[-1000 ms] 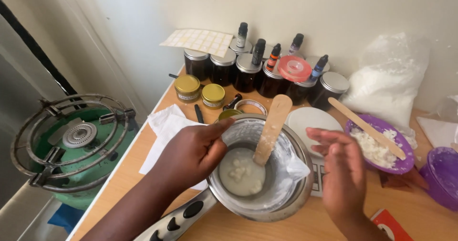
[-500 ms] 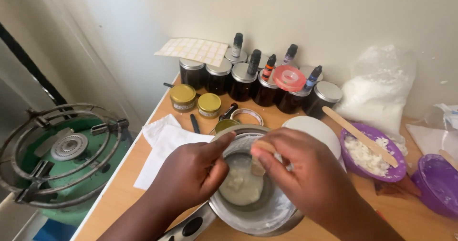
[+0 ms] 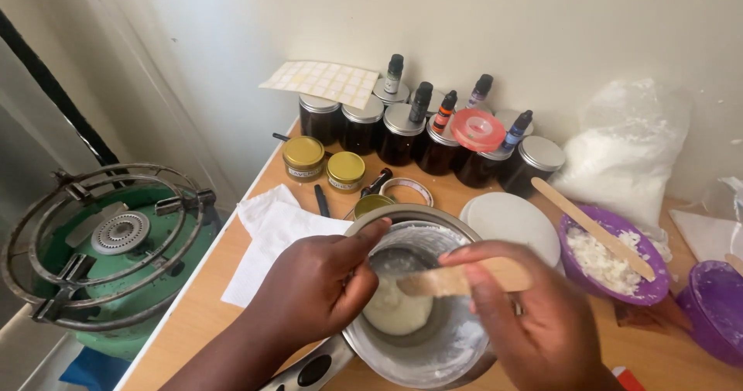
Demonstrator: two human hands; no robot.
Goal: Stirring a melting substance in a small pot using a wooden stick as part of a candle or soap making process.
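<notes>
On the wooden table (image 3: 193,313), head view only: my left hand (image 3: 313,282) curls over the near-left rim of the metal pot (image 3: 433,352), thumb hooked on the rim, fingers closed against the outside wall, so it grips the pot. My right hand (image 3: 534,321) pinches a flat wooden stick (image 3: 457,280) between thumb and fingers; the stick lies almost level across the pot mouth, tip pointing left over the white, partly melted wax (image 3: 398,312) at the bottom. Whether the tip touches the wax I cannot tell, my hand blocks it. White residue coats the pot's inner wall. The pot's black-studded handle (image 3: 306,372) runs toward me at bottom left.

Just right of the pot: a purple bowl (image 3: 650,282) of white flakes with a second wooden stick (image 3: 592,217) resting across it. A white round lid (image 3: 511,221) sits between pot and bowl. Behind, a row of dark jars (image 3: 402,132) with silver lids, small dropper bottles on top, and a bag of white flakes (image 3: 627,151) against the wall. Two gold-lidded tins (image 3: 323,162) stand left of centre, with a white paper towel (image 3: 271,232) near my left hand. Off the table on the left, a green gas burner (image 3: 116,244).
</notes>
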